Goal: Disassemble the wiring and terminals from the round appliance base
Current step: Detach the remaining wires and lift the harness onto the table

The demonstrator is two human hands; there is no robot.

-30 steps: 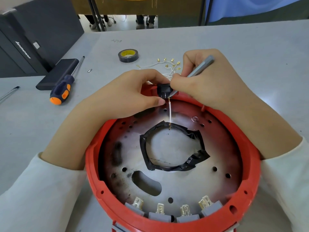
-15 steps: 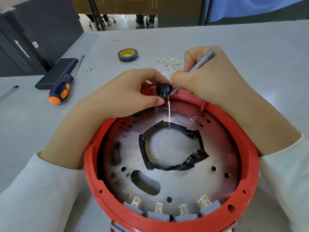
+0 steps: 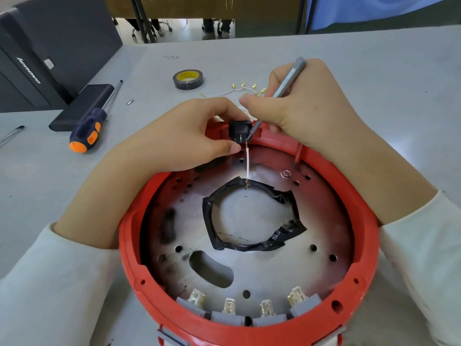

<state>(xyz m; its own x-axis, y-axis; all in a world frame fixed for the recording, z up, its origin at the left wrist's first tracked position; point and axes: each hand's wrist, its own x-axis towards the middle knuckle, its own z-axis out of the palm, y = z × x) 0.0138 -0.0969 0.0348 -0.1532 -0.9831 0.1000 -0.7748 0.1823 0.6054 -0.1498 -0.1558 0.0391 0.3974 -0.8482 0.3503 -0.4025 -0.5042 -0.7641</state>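
Red round base (image 3: 159, 305) sat on the table (image 3: 374, 71); the left hand (image 3: 189, 136) pinched a black switch (image 3: 240, 131) at its far rim, while the right hand (image 3: 306, 108) gripped a grey tool (image 3: 287, 81) against the white wire (image 3: 248, 163).

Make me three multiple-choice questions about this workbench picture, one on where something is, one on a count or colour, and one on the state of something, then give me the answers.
1. Where does the roll of tape lie?
A. On the table beyond the hands
B. Inside the red base
C. On the black box

2. How many grey terminal blocks line the near rim of the red base?
A. Two
B. Four
C. Six

3. What is the right hand doing?
A. Resting flat on the table
B. Gripping the orange-and-blue screwdriver
C. Gripping a thin grey tool whose tip is at the black switch

Answers:
1 A, it lies on the grey table past the base.
2 B, four sit side by side.
3 C, the screwdriver lies untouched; the left hand pinches the switch.
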